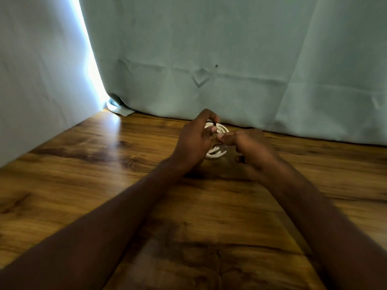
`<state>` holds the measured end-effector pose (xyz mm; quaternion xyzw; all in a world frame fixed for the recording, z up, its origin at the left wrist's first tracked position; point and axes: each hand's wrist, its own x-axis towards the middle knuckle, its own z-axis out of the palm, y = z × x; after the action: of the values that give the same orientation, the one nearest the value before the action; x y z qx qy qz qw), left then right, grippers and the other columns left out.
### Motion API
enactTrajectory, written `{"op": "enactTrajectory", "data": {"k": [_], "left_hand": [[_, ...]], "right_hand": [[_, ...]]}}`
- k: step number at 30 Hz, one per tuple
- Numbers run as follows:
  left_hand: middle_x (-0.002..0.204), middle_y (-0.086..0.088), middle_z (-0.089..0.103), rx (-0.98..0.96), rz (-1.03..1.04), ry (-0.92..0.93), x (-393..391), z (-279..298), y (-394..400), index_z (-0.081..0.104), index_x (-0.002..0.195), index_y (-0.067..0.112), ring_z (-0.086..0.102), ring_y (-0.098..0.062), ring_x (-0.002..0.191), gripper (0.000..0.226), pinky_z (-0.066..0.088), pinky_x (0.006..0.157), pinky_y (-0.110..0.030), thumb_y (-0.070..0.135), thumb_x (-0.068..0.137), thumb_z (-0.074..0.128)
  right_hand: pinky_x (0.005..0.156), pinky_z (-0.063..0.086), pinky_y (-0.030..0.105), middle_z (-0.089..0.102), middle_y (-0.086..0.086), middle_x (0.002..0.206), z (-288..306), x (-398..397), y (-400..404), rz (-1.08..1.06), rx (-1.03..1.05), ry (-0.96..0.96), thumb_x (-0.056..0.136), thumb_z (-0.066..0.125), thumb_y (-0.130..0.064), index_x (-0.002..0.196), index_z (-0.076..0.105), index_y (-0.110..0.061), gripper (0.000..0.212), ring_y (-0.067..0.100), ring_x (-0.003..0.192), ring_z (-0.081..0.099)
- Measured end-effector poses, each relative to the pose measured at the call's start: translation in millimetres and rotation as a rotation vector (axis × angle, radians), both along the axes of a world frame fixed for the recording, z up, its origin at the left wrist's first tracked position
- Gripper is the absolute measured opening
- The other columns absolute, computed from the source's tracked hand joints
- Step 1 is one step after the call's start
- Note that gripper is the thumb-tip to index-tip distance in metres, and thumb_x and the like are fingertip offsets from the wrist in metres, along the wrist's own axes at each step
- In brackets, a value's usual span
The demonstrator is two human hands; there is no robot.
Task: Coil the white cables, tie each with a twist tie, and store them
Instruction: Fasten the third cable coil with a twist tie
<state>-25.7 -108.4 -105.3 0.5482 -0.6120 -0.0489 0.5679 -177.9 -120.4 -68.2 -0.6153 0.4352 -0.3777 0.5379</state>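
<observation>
Coiling looks done for one white cable (217,141): we hold it as a small tight coil just above the wooden bench (104,185), near the curtain (230,59) at the back. Our left hand (194,141) grips the coil, fingers curled round its rim. Our right hand (249,147) pinches at the coil's middle; we judge it is working a twist tie, though a dark bit at the coil's top edge is too blurred to name. Tying seems under way, not finished. Storing is left, and no other cables or container show.
</observation>
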Motion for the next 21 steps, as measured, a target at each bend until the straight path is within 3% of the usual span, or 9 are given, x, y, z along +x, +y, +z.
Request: {"op": "enactTrajectory", "data": {"k": [2,5,10,14,18,21], "left_hand": [[0.084,0.007,0.066,-0.012,0.008,-0.19,1,0,2,0.06,0.108,0.017,0.062,-0.003,0.073,0.021,0.044,0.061,-0.023,0.002,0.094,0.056],[0.085,0.012,0.06,0.056,0.012,-0.296,3,3,3,0.058,0.11,0.019,0.057,0.004,0.074,0.03,0.035,0.059,-0.016,-0.002,0.089,0.055],[0.102,0.005,0.071,0.158,-0.137,-0.324,6,4,4,0.058,0.115,0.023,0.067,-0.01,0.093,0.021,0.054,0.078,-0.038,0.011,0.098,0.054],[0.104,0.01,0.07,0.158,-0.198,-0.352,3,9,8,0.058,0.113,0.019,0.067,-0.011,0.096,0.02,0.054,0.083,-0.043,0.019,0.094,0.066],[0.087,0.01,0.067,0.073,-0.272,-0.305,-2,11,14,0.05,0.121,0.019,0.066,-0.016,0.075,0.035,0.053,0.067,-0.04,0.013,0.093,0.07],[0.09,0.019,0.068,0.036,-0.29,-0.312,-3,11,14,0.056,0.12,0.016,0.068,-0.004,0.081,0.03,0.049,0.07,-0.022,0.007,0.094,0.067]], "right_hand": [[0.054,0.04,0.026,0.066,-0.007,0.075,6,-5,-7,0.021,0.136,-0.052,0.087,0.075,-0.021,0.09,0.08,-0.013,0.01,0.008,0.062,0.053],[0.06,0.039,0.026,0.065,-0.005,0.081,10,-12,-15,0.075,0.268,-0.202,0.092,0.066,-0.023,0.077,0.076,-0.018,0.019,0.01,0.07,0.049],[0.057,0.036,0.023,0.062,-0.001,0.072,13,-22,-24,0.039,0.5,-0.455,0.076,0.054,-0.012,0.056,0.069,-0.015,0.025,0.013,0.06,0.05],[0.053,0.031,0.02,0.071,0.003,0.09,12,-25,-30,0.082,0.609,-0.589,0.088,0.05,-0.013,0.073,0.064,-0.014,0.021,0.013,0.055,0.051],[0.053,0.031,0.021,0.076,0.009,0.093,9,-27,-33,0.137,0.669,-0.61,0.096,0.047,-0.021,0.095,0.073,-0.006,0.029,0.012,0.057,0.052],[0.047,0.03,0.018,0.074,0.012,0.087,6,-27,-38,0.118,0.667,-0.6,0.103,0.041,-0.023,0.101,0.072,0.0,0.038,0.013,0.06,0.049]]}}
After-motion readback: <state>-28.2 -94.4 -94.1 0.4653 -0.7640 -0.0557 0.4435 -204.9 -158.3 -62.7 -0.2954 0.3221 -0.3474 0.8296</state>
